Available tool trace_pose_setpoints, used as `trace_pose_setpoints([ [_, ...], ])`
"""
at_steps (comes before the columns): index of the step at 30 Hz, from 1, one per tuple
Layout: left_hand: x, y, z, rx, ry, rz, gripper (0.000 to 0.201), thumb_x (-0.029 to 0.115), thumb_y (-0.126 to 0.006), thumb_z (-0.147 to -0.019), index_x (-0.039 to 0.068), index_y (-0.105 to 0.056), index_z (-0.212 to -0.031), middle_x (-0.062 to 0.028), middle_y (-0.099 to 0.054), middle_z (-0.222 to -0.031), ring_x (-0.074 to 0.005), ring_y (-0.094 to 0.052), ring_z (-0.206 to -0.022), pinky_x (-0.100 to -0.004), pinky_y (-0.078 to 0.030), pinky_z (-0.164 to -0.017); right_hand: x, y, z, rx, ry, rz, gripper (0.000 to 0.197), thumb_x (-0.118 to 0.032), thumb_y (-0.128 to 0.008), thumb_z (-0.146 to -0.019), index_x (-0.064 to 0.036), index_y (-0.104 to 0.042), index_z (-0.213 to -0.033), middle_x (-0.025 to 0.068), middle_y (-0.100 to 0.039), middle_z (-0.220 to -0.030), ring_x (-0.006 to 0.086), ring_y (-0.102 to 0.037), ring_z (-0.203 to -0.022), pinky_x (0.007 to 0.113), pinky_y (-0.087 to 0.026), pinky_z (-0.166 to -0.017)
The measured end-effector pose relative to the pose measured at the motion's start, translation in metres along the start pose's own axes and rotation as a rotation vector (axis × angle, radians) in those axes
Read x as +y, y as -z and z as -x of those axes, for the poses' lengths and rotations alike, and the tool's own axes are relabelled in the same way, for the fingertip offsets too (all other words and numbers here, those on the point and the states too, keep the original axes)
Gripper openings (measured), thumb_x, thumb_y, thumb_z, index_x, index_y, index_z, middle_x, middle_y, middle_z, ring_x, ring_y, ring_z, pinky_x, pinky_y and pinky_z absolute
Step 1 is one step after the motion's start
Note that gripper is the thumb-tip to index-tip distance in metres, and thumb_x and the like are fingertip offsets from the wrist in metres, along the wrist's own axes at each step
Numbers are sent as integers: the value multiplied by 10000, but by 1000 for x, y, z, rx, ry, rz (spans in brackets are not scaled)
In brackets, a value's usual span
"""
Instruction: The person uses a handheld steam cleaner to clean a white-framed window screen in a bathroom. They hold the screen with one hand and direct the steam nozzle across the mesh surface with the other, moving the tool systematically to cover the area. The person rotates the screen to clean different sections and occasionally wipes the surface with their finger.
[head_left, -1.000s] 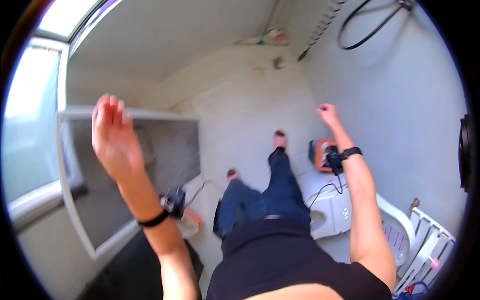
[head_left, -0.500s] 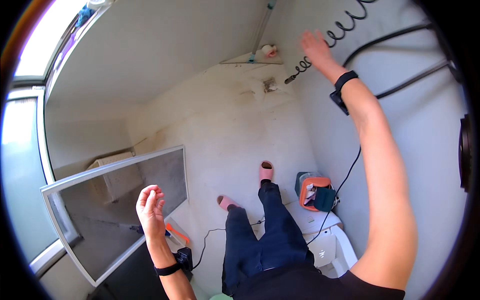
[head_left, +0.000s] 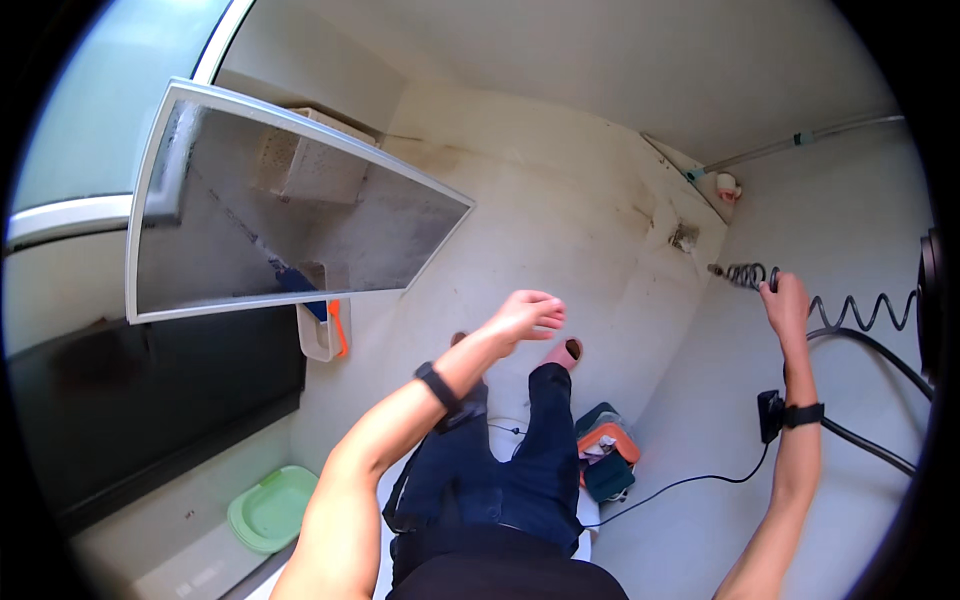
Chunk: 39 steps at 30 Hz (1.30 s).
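Black coiled cord [head_left: 748, 275] by the right-side wall [head_left: 720, 425]; right hand [head_left: 788, 305] has its grip closed on it, left hand [head_left: 525, 318] half-open, seemingly empty. Stretched coils could spring back if hold slips, or snag thick hose [head_left: 880, 350].

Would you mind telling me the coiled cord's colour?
The coiled cord at the right hand is black, best seen in the head view.

A stained cream floor [head_left: 540, 230] lies between a white-framed window [head_left: 100, 120] at left and a pale wall [head_left: 700, 410].
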<state>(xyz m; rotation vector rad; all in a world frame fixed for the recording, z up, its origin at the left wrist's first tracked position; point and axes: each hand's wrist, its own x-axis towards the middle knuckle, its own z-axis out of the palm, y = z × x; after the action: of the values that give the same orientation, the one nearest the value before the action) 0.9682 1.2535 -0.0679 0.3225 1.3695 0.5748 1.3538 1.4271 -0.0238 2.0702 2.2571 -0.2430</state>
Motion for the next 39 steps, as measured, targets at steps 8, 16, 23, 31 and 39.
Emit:
trace_pose_setpoints([
  [8,-29,-78,-51,-397,293,475,959,710,-293,-828,-99,-226,-1339,-285,-386,-1301,-340,-415,-1227,-497,-392,-963,-109,61,90,76,385,-498,152,-85,-659,-727,4,-547,-678,129,-492,-621,285,-481,-607,368,-370,-554],
  [16,-19,-48,-71,-213,-160,948,610,497,-567,-844,-39,-421,-1097,-178,-571,-917,-256,-598,-812,-363,-528,-756,-124,106,155,-20,775,-506,174,-18,-719,-589,-17,-607,-721,71,-508,-630,263,-480,-643,355,-402,-570],
  [23,21,-8,-28,236,-344,749,154,103,-603,-848,46,-583,-989,-56,-594,-774,-98,-526,-560,-197,-426,-467,-101,66,172,-166,701,-152,398,-42,-758,-537,-14,-605,-903,119,-556,-961,322,-476,-1027,407,-440,-831],
  [31,9,-20,-9,436,-913,-201,318,-22,-427,-839,16,-550,-1129,-80,-616,-814,-126,-548,-541,-265,-461,-511,-213,102,179,600,497,-93,584,-58,-707,-659,11,-499,-1200,176,-351,-1384,377,-240,-1325,481,-224,-1072],
  [39,-26,-41,-12,299,-977,-162,386,59,-500,-831,-100,-493,-1183,-258,-571,-1133,-327,-554,-1083,-361,-420,-929,-274,13,153,89,216,-314,642,-329,-654,-760,32,-454,-1252,239,-429,-1295,366,-363,-1245,400,-277,-1044],
])
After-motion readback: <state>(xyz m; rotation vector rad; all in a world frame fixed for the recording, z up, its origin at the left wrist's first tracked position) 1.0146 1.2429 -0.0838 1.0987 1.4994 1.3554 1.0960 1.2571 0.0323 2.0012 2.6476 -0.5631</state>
